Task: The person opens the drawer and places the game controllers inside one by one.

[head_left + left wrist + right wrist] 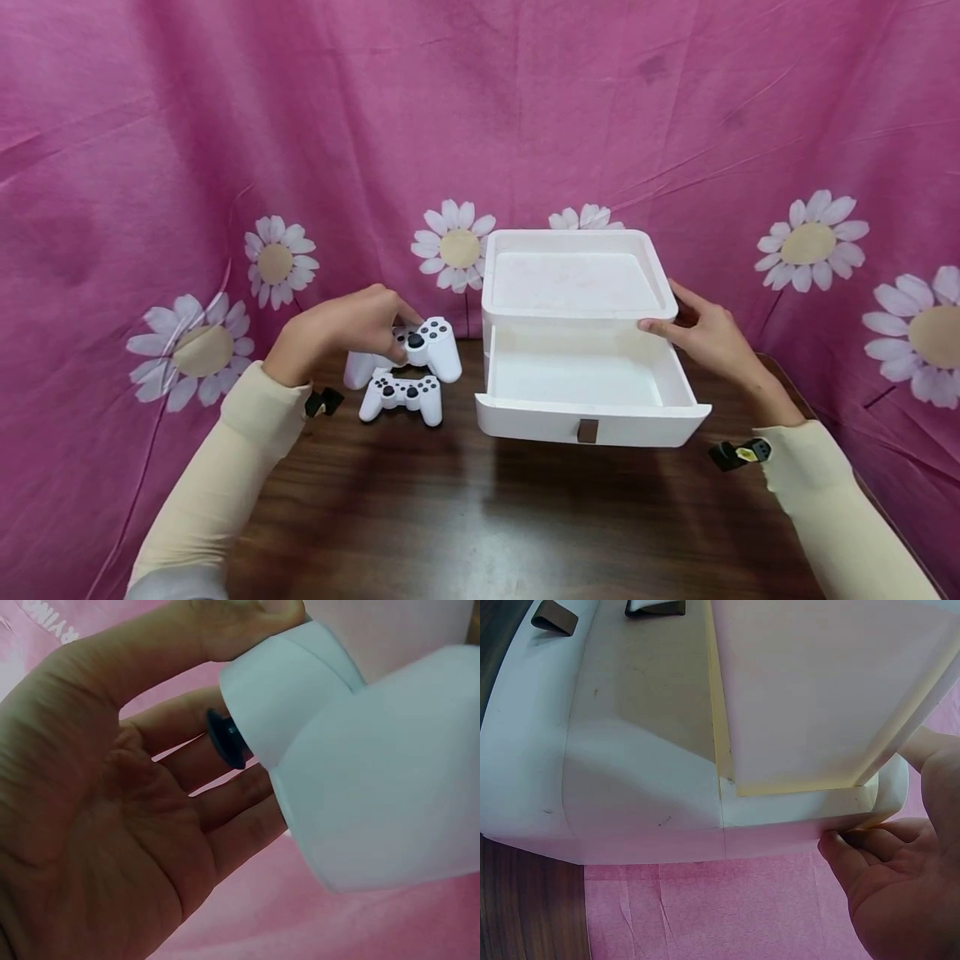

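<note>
My left hand (pixel 356 321) pinches a white game controller (pixel 444 352) with black thumbsticks, its thumb on the near side. In the left wrist view, the thumb and fingers lie on either side of this controller (pixel 382 780). Another white game controller (pixel 431 404) lies on the table just in front of it. At centre right stands a white drawer unit (pixel 491 287), its upper drawer (pixel 540 421) pulled out and bare inside. My right hand (pixel 708 333) holds the unit's right side near the top, thumb at the rim; the right wrist view shows fingertips against the side.
The dark wooden table (pixel 450 525) extends in front of both hands. A pink curtain (pixel 450 125) with white daisies hangs close behind the unit. The open drawer's front, with a brown pull tab (pixel 588 431), juts toward me over the table.
</note>
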Motion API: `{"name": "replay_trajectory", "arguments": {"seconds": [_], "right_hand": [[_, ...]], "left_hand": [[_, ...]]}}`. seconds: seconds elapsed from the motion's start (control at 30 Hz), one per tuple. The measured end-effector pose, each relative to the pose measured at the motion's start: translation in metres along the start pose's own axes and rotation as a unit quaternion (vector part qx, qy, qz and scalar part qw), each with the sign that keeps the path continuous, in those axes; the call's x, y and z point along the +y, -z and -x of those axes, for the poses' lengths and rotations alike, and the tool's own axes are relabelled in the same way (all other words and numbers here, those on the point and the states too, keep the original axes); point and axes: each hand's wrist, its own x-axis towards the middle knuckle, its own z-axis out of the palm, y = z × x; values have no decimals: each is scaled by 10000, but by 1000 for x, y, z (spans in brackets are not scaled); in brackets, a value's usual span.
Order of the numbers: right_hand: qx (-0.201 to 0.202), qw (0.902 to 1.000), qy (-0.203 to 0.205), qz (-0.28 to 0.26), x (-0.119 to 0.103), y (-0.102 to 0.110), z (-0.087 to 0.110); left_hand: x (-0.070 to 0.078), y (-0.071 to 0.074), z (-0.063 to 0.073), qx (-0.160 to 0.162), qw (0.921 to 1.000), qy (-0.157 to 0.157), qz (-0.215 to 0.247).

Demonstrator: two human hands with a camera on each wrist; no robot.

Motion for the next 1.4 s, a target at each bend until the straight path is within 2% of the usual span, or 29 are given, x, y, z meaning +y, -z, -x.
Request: {"name": "replay_trajectory", "arguments": {"seconds": [0.37, 0.53, 0.63, 0.73, 0.97, 1.2, 1.4], "right_hand": [[-11, 10000, 12, 67, 0, 0, 0], [-29, 9999, -2, 112, 2, 0, 1], [-13, 9999, 15, 122, 2, 0, 2], [-15, 9999, 16, 120, 1, 1, 2], [-39, 10000, 26, 79, 0, 1, 1], [-28, 9999, 2, 100, 0, 1, 0], [18, 9999, 56, 156, -1, 2, 0]], "left_hand": [[32, 20, -19, -83, 9992, -371, -110], [49, 26, -30, -32, 9965, -783, -285], [60, 30, -36, -23, 9952, -908, -370], [69, 32, -43, -17, 9944, -956, -449], [92, 36, -62, 28, 9892, -1279, -716], [114, 37, -82, -116, 9875, -1379, -756], [133, 38, -96, -263, 9876, -1336, -784]]}}
